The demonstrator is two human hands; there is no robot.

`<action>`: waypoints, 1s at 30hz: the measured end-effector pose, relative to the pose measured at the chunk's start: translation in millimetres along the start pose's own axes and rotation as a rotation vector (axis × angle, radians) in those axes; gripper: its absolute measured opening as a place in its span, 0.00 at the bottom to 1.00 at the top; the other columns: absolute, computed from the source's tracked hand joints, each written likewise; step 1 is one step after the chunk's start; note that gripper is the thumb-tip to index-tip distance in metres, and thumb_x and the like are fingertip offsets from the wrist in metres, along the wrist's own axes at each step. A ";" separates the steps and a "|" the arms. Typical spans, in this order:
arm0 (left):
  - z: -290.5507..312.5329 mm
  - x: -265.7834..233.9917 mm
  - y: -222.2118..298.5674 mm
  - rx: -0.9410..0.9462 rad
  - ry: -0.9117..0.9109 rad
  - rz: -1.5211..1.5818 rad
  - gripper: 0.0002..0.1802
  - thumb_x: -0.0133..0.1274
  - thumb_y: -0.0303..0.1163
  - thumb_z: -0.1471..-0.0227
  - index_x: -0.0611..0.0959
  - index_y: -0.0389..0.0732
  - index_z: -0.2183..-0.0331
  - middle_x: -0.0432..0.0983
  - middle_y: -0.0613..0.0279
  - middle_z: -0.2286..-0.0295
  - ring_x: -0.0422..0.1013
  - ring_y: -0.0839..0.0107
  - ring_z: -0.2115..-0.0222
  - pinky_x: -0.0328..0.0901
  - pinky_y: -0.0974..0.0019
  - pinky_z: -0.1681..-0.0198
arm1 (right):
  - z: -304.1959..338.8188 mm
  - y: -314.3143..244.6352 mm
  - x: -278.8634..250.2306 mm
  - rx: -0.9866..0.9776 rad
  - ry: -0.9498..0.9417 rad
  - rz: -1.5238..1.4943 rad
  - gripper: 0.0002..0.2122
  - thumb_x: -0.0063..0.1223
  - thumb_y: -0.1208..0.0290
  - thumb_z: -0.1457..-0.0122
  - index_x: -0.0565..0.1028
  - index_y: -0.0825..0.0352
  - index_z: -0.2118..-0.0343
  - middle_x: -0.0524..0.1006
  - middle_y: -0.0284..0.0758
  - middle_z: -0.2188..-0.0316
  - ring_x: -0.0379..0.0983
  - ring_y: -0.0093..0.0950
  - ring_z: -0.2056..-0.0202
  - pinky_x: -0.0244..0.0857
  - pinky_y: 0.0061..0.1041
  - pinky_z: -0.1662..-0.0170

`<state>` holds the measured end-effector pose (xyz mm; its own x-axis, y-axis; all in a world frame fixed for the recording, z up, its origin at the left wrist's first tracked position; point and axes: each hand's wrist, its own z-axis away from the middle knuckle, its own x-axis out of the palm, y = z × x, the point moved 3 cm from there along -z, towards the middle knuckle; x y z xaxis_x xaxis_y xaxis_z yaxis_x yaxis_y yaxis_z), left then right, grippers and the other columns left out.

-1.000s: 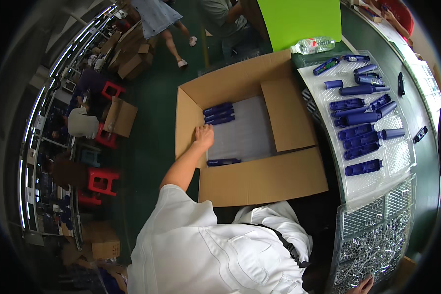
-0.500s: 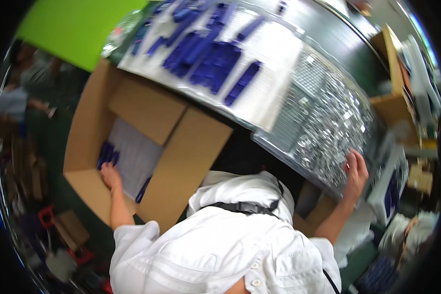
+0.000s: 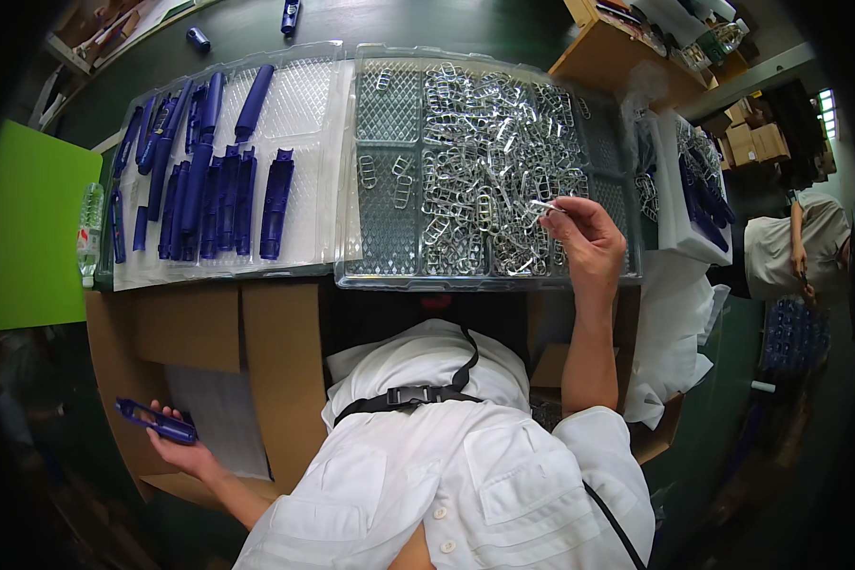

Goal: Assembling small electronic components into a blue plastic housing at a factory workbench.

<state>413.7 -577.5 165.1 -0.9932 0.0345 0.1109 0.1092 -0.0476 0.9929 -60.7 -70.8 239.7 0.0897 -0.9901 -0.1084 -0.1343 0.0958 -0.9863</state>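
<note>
In my left hand (image 3: 182, 454), above the open cardboard box (image 3: 280, 380), lies a long dark blue plastic casing (image 3: 168, 427) with an oblong opening. My right hand (image 3: 594, 245) pinches a small silvery metal piece (image 3: 544, 205) between thumb and fingertips. Beneath it, a clear compartmented tray (image 3: 385, 228) bears a heap of slotted metal frames (image 3: 484, 180). Several more blue casings (image 3: 276, 204) lie to the left on a white-lined tray (image 3: 299, 123). A pale sheet (image 3: 223, 408) covers part of the box's inside.
A plastic bottle (image 3: 89, 233) stands beside a bright green panel (image 3: 30, 228) at the left. A white foam box (image 3: 698, 190) with blue and metal parts is at the right. Farther right, another person (image 3: 796, 242) is in view. Two blue pieces lie on the far table.
My left hand has come up from inside the box with a blue casing in it. The right hand now holds a metal piece over the heap. My view has turned and steadied.
</note>
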 end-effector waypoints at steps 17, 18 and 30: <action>315.7 362.8 6.1 -1.097 -1.751 0.374 0.29 0.40 0.49 0.33 0.74 0.33 0.45 0.81 0.49 0.65 0.78 0.70 0.78 0.73 0.70 0.75 | 69.4 -114.0 -12.7 -0.407 -0.171 0.373 0.11 0.64 0.88 0.51 0.80 0.70 0.65 0.78 0.44 0.54 0.77 0.35 0.52 0.71 0.27 0.53; 318.4 363.6 9.0 -1.036 -1.777 0.326 0.29 0.40 0.48 0.33 0.74 0.33 0.45 0.81 0.49 0.65 0.78 0.70 0.78 0.73 0.70 0.75 | 68.8 -120.8 -9.7 -0.529 -0.135 0.574 0.10 0.66 0.87 0.53 0.81 0.69 0.67 0.77 0.45 0.51 0.76 0.39 0.48 0.71 0.30 0.50; 323.0 358.1 8.6 -0.918 -1.772 0.212 0.25 0.41 0.41 0.32 0.73 0.32 0.44 0.81 0.53 0.65 0.78 0.74 0.77 0.72 0.74 0.74 | 57.2 -105.4 4.7 -0.523 -0.283 0.715 0.07 0.65 0.84 0.53 0.78 0.70 0.71 0.77 0.45 0.48 0.76 0.46 0.49 0.74 0.37 0.53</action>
<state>71.8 -243.1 227.4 0.2264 0.6941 0.6833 -0.4223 -0.5622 0.7110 10.3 -79.7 336.0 0.0422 -0.6450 -0.7630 -0.6718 0.5470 -0.4995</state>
